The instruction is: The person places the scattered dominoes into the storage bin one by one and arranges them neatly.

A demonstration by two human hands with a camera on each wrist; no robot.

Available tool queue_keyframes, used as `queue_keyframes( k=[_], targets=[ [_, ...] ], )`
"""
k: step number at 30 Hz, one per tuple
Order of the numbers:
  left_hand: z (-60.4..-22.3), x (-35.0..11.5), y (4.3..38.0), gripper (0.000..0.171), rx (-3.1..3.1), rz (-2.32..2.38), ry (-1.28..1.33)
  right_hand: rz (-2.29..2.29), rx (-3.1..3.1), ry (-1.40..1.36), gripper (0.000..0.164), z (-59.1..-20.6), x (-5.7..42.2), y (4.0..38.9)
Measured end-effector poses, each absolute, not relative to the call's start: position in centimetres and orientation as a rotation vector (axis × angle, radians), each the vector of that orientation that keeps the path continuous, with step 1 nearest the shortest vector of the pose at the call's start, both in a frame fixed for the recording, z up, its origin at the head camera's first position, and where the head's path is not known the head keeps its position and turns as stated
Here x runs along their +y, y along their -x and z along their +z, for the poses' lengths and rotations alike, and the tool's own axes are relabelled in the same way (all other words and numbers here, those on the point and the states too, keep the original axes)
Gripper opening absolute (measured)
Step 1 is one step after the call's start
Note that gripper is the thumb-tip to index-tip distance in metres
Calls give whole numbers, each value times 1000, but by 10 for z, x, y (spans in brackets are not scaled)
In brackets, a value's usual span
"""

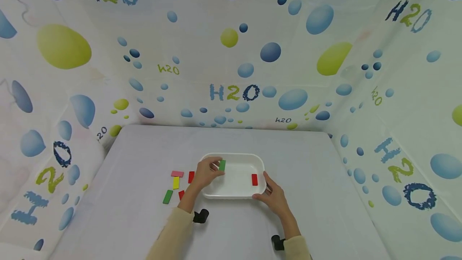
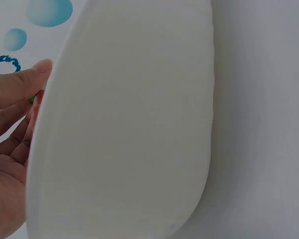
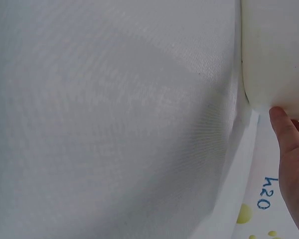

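Observation:
A white tray (image 1: pixel 232 156) lies on the table in the head view. My left hand (image 1: pixel 217 166) pinches a green block (image 1: pixel 222 165) just above the tray's left end. A red block (image 1: pixel 254 179) lies inside the tray at its right end. My right hand (image 1: pixel 262 187) holds the tray's near right corner, thumb along the rim. The left wrist view is filled by the tray's outer wall (image 2: pixel 129 124), with the left hand's fingers (image 2: pixel 17 87) beside it. In the right wrist view the right thumb (image 3: pixel 288 134) touches the tray's corner (image 3: pixel 279 50).
Left of the tray lie loose blocks: a pink one (image 1: pixel 177 173), a yellow one (image 1: pixel 175 182), a red one (image 1: pixel 191 177), a green one (image 1: pixel 167 196) and another red one (image 1: pixel 181 194). Bubble-patterned walls close in the table on three sides.

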State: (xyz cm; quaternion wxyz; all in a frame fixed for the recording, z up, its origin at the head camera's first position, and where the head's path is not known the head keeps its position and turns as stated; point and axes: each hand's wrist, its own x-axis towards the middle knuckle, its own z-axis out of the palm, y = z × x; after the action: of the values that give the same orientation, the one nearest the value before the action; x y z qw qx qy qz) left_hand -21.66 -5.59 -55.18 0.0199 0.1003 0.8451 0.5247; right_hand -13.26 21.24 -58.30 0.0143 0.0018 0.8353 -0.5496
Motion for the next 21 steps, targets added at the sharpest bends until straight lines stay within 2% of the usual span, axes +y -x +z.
queue_keyframes(
  k=[21],
  targets=[
    [-569,-2,216,47,2497,1626,-374,-1723,2588,20,101,-586,214,134]
  ],
)
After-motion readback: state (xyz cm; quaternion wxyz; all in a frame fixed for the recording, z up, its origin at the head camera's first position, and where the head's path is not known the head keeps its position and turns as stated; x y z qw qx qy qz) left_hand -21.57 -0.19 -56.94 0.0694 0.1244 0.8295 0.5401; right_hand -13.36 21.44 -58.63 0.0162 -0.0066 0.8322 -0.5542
